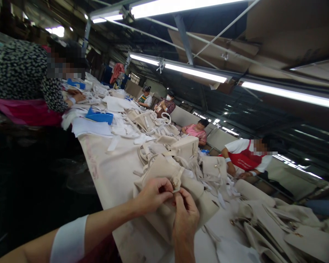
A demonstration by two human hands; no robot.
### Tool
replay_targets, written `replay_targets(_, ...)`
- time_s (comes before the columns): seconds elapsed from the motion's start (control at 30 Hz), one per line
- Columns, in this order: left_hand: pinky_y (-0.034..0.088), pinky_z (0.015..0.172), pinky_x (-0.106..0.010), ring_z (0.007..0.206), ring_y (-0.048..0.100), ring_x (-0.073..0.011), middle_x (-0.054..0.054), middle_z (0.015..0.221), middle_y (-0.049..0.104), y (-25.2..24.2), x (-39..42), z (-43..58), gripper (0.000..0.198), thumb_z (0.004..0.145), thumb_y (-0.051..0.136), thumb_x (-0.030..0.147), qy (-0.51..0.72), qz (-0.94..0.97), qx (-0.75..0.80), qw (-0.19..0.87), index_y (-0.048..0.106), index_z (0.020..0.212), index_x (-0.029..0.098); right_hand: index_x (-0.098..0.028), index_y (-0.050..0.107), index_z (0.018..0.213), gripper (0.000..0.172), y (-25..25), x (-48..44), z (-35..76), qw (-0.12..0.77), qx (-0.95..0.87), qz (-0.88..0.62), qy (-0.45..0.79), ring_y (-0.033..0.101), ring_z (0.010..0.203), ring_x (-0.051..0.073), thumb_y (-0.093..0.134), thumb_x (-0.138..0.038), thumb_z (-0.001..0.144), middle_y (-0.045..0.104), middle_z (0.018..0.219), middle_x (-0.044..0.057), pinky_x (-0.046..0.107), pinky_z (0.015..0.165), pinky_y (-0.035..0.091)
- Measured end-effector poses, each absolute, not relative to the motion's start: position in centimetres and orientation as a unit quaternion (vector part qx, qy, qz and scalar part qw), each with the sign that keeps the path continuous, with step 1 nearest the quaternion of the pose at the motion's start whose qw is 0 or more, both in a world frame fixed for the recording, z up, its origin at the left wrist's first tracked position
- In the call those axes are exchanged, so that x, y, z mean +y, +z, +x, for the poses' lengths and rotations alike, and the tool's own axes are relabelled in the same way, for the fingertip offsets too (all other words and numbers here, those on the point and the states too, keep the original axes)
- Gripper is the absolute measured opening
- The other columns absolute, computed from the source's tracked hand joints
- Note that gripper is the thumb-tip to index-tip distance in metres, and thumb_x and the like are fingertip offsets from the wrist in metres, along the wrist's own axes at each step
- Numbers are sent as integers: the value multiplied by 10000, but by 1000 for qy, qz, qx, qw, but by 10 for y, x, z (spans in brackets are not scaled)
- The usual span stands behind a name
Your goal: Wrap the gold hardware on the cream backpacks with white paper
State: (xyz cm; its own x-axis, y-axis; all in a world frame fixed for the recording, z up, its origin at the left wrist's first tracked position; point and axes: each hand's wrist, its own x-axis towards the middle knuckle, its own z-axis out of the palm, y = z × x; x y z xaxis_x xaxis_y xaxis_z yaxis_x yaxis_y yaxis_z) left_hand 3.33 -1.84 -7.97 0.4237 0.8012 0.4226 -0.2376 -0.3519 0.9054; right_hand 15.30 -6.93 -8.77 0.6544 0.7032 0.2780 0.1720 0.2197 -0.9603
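A cream handbag (164,171) lies on the long worktable (112,171) in front of me. My left hand (153,195) pinches the bag's strap tab beside a small gold clasp (176,183). My right hand (185,215) comes up from below, fingers curled and pinched on the same tab and clasp. Both hands press against the bag's front flap. A white band circles my left forearm (68,239).
More cream bags (181,144) and loose straps are heaped along the table. Flat cut pieces (276,226) are piled at the right. A blue tray (99,116) sits farther up. Several people work along both sides, one close at left (22,80), one in red at right (246,157).
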Motion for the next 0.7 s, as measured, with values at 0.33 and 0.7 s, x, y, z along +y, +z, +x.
replay_targets(0.33, 401, 666, -297, 747, 537, -198, -75, 771, 596, -88, -16, 36, 268, 958, 366, 228, 440, 863, 247, 36, 589, 817, 183, -161, 754, 886, 320, -97, -67, 156, 658, -477, -581, 39, 655, 805, 232, 651, -431, 749, 746, 872, 101, 314, 717, 533)
replay_targets(0.7, 428, 651, -269, 689, 554, -169, -17, 719, 585, -79, -12, 40, 135, 880, 438, 183, 441, 770, 304, 347, 502, 761, 198, -164, 760, 884, 297, -93, -63, 153, 702, -411, -562, 152, 645, 735, 219, 691, -382, 696, 739, 810, 76, 328, 684, 538)
